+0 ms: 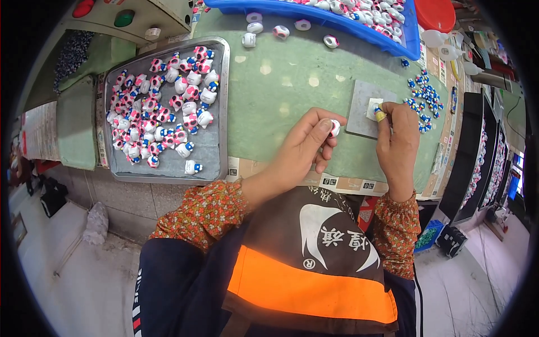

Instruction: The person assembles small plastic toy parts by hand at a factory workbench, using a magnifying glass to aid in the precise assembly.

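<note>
My left hand (306,143) pinches a small white figurine head (335,128) with pink and dark marks between thumb and fingers, above the green tabletop. To its right, my right hand (400,143) reaches over a grey square plate (359,112). Its fingertips, one wrapped in yellow tape, close on a small blue-and-white piece (377,106), mostly hidden by the fingers. That piece is right at a whitish square patch (371,108) on the plate; I cannot tell if they touch. Small blue figurine bodies (425,98) with yellow bits lie scattered just right of this hand.
At left, a metal tray (224,112) holds many assembled pink, white and blue figurines. A blue bin (314,13) full of white-and-pink heads stands at the far edge, several loose heads (281,32) before it. A red round lid (435,16) is at far right.
</note>
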